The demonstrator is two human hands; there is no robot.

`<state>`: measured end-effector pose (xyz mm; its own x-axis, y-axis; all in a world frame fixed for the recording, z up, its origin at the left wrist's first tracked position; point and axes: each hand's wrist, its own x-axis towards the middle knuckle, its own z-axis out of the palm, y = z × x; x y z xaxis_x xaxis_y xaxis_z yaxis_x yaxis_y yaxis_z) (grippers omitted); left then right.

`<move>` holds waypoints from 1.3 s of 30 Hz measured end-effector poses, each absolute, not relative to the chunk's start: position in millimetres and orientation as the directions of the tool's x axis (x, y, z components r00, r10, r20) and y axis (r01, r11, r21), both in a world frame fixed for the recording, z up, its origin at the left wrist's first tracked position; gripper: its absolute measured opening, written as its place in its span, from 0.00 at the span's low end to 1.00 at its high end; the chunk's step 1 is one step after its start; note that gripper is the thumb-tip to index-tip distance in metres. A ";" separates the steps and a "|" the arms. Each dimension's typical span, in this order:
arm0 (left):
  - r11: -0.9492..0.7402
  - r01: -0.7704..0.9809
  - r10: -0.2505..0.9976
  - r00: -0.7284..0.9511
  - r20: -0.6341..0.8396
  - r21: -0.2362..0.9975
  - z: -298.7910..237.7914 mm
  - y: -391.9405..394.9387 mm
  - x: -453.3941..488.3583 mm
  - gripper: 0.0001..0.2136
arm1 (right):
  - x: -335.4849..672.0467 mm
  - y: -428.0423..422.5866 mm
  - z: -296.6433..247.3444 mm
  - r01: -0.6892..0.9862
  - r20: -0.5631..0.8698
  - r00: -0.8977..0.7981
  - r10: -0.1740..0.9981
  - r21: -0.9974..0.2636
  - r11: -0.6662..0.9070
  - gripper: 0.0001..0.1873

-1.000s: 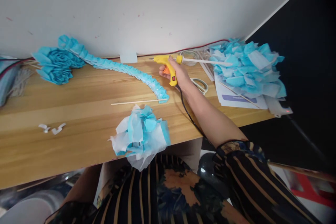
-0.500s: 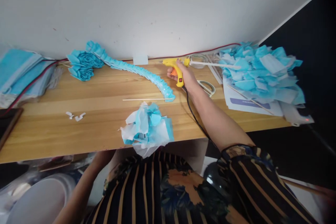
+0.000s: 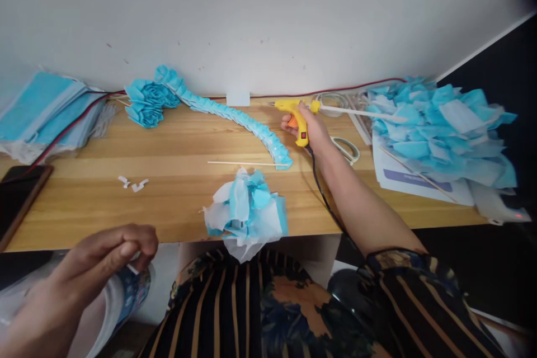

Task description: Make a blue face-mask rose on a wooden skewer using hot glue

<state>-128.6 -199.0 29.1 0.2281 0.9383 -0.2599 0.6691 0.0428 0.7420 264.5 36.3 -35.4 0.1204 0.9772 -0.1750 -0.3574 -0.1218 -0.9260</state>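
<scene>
Over tabletop, right hand extended, gripping glue gun

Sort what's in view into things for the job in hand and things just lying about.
Likely for the job:
yellow glue gun, held in the right hand
pleated blue strip
thin stick, one end at the strip
blue-and-white ruffled bunch

Probably just lying about:
dark phone-like slab
small white scraps

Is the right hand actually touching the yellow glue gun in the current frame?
Touching. The head view shows the right hand wrapped around the handle of the yellow glue gun, with no gap between them.
</scene>
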 end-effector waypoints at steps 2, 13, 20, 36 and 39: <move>0.030 0.505 0.977 0.167 -0.132 0.863 46.5 -178.8 -105.7 0.23 | 263.2 35.3 -33.0 -0.359 -0.187 0.135 0.973 -0.925 -0.128 0.19; -0.203 0.484 0.885 0.463 -0.053 0.851 41.1 -44.6 -15.4 0.24 | 267.7 36.5 -37.3 -0.367 -0.167 0.110 0.980 -0.923 -0.117 0.18; -0.196 0.506 0.907 0.419 -0.041 0.840 16.0 -5.1 0.4 0.19 | 263.6 32.5 -29.6 -0.342 -0.194 0.142 0.971 -0.930 -0.136 0.19; -0.136 0.936 0.990 0.119 0.071 0.324 -6.5 26.5 -53.0 0.16 | 265.7 35.8 -34.5 -0.327 -0.173 0.122 0.977 -0.937 -0.126 0.18; -0.027 0.994 0.998 0.022 0.053 0.104 -7.0 38.9 -68.2 0.19 | 266.0 36.4 -36.0 -0.319 -0.159 0.127 0.979 -0.941 -0.111 0.18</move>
<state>-68.2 38.9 -7.0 0.0218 0.9983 0.0532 0.9942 -0.0273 0.1036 266.0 36.4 -36.0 0.1267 0.9792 -0.1587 -0.3187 -0.1113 -0.9413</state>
